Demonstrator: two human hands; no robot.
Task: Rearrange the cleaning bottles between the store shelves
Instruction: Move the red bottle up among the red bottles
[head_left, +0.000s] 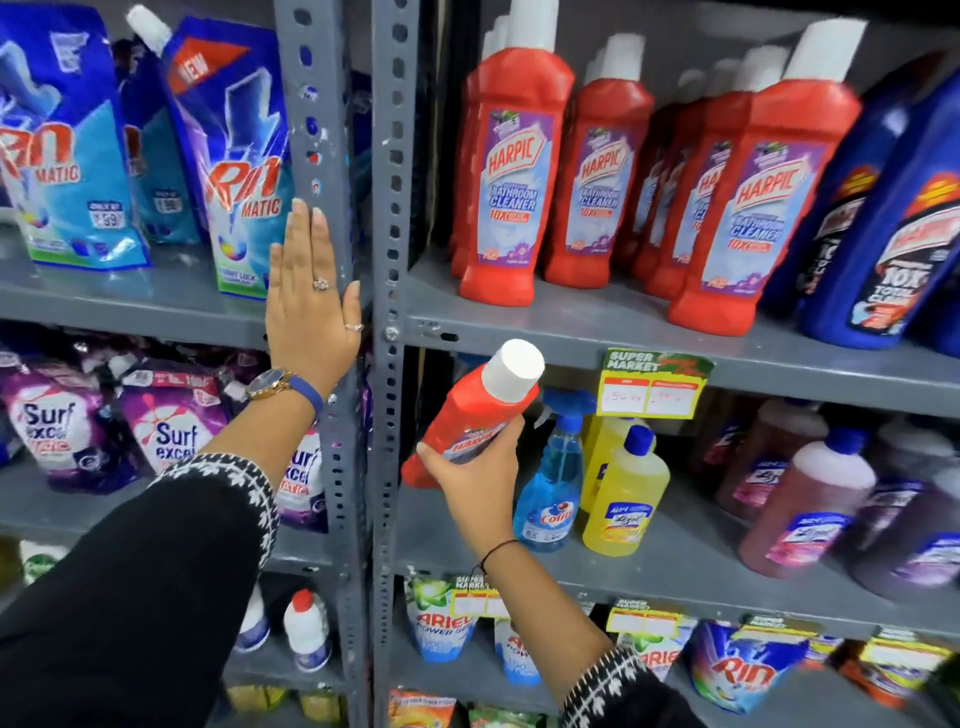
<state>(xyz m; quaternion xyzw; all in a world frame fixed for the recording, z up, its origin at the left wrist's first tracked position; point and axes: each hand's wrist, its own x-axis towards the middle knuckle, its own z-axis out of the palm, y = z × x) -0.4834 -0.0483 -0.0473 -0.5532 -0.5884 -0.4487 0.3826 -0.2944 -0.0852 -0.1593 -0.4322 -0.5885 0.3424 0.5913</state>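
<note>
Grey steel store shelves (571, 322) fill my view. My right hand (480, 475) is closed round the body of a red plastic bathroom-cleaner bottle with a white cap (475, 410), held in front of the middle shelf's left end; its long axis tilts, cap up and to the right. My left hand (311, 306) is open and flat, holding nothing, against the grey perforated upright (387, 218). The row of matching red bottles (597, 176) stands above, with bare shelf at its left end. I judge the shelf lip overhead needs clearing.
</note>
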